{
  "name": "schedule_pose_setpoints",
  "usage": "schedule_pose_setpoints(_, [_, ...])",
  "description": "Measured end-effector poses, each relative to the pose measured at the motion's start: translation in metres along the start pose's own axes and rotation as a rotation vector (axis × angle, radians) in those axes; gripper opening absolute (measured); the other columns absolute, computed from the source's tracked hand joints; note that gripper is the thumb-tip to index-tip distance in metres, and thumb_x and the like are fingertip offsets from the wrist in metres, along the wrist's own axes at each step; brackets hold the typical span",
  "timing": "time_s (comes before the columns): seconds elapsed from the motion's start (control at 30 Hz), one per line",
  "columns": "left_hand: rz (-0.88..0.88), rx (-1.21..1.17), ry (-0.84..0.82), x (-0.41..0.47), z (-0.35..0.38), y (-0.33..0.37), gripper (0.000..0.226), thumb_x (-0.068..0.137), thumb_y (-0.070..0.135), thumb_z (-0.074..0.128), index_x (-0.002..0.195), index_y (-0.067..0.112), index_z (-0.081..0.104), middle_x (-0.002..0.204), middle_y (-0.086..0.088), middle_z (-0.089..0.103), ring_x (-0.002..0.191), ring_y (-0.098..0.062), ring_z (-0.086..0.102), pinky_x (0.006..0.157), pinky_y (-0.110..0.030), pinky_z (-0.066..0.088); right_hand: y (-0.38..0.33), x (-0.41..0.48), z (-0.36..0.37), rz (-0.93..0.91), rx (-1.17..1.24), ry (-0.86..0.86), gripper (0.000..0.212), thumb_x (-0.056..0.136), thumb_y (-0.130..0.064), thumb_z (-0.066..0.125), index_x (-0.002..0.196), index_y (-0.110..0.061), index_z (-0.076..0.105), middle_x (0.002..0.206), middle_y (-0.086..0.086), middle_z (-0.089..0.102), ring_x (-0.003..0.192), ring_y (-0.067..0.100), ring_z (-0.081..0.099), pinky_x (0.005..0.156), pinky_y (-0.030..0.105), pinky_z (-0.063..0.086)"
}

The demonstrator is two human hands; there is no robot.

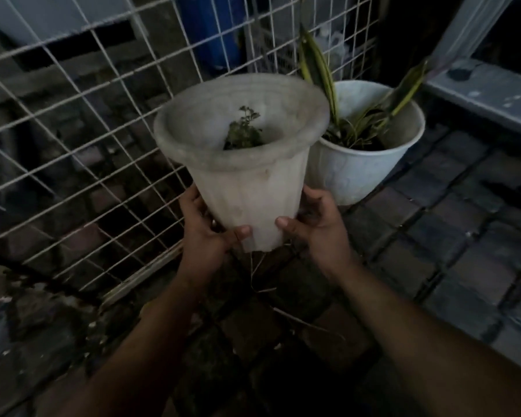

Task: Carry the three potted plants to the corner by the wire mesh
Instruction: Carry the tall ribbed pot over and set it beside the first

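Head | hands (262, 233) hold flared pot (247, 164) | bucket plant (370, 152), wire mesh (82, 121) beyond

a floor of dark rectangular paving bricks (451, 236) carries a round white plastic pot with long yellow-edged leaves (367, 173), which stands near the white wire mesh panel (82, 145). the panel's lower edge seems to rest on the bricks. thin dry twigs (307, 323) lie there too.
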State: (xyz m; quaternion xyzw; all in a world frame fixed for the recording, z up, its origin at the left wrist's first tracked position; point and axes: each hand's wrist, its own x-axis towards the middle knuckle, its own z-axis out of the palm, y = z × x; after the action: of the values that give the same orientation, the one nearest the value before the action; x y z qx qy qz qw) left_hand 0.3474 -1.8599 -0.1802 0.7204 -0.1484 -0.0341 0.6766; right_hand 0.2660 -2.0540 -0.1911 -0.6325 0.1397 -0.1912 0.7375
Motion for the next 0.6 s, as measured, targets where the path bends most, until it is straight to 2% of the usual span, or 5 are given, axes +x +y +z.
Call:
schedule_pose_setpoints(0.1, [0.007,0.012,0.047,0.002,0.011,-0.005,0.105,0.055,0.031,0.094,0.138,0.041,0.032,0.145,0.017,0.047,0.130,-0.004,0.059,0.093,-0.026,0.060,0.000,0.013,-0.011,-0.031,-0.037,-0.081,0.057,0.078,-0.002,0.084,0.125,-0.016,0.055,0.130,-0.007,0.066,0.117,0.001,0.067,0.090,0.022,0.057])
schedule_pose_setpoints(0.27, [0.004,-0.002,0.024,0.006,0.028,0.000,0.122,0.056,0.018,0.095,0.154,0.011,0.022,0.157,-0.012,0.041,0.140,-0.028,0.053,0.106,-0.044,0.057,-0.012,0.011,-0.008,-0.012,-0.061,-0.096,0.068,0.093,0.000,0.070,0.150,-0.007,0.033,0.146,-0.001,0.051,0.120,-0.007,0.058,0.097,0.019,0.054])
schedule_pose_setpoints(0.33, [-0.006,-0.006,0.025,0.006,0.029,-0.002,0.124,0.056,0.017,0.095,0.155,0.009,0.022,0.159,-0.014,0.040,0.142,-0.029,0.051,0.109,-0.046,0.055,-0.013,0.006,-0.005,0.041,-0.027,-0.112,0.071,0.094,-0.011,0.072,0.152,-0.016,0.032,0.150,-0.005,0.049,0.121,-0.011,0.056,0.106,0.029,0.053])
schedule_pose_setpoints(0.43, [-0.017,-0.010,-0.009,0.000,0.025,-0.012,0.127,0.055,0.031,0.093,0.156,0.008,0.021,0.161,-0.014,0.038,0.145,-0.030,0.048,0.111,-0.052,0.053,-0.005,-0.004,-0.005,0.111,0.016,-0.117,0.071,0.079,-0.034,0.080,0.139,-0.034,0.042,0.146,-0.012,0.052,0.129,0.001,0.056,0.110,0.048,0.051])
schedule_pose_setpoints(0.6, [-0.001,-0.019,-0.027,-0.010,0.016,-0.029,0.129,0.049,0.036,0.095,0.153,0.008,0.024,0.156,-0.009,0.043,0.141,-0.023,0.053,0.107,-0.049,0.056,0.005,-0.019,0.008,0.187,0.100,-0.010,0.093,0.060,-0.053,0.093,0.137,-0.026,0.046,0.133,-0.015,0.061,0.130,0.014,0.060,0.106,0.054,0.054])
